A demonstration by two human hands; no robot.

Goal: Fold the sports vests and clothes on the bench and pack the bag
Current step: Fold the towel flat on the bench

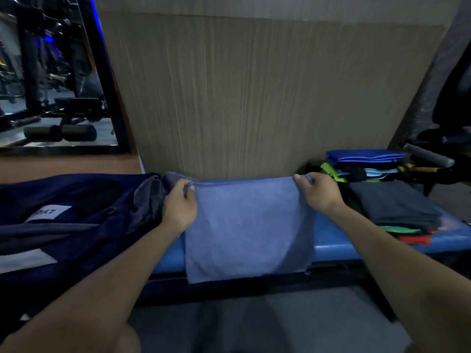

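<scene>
At the frame's centre we see the left hand (179, 206) and right hand (318, 191) each pinching a far corner of a blue cloth (248, 230) spread across the blue bench (331, 250). A navy bag (63, 212) lies at left, and folded clothes (392, 202) are stacked at right.

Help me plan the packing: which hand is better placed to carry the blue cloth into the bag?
Probably the left hand. It pinches the cloth at the corner right beside the navy bag. The right hand grips the far corner, by the folded pile.
</scene>
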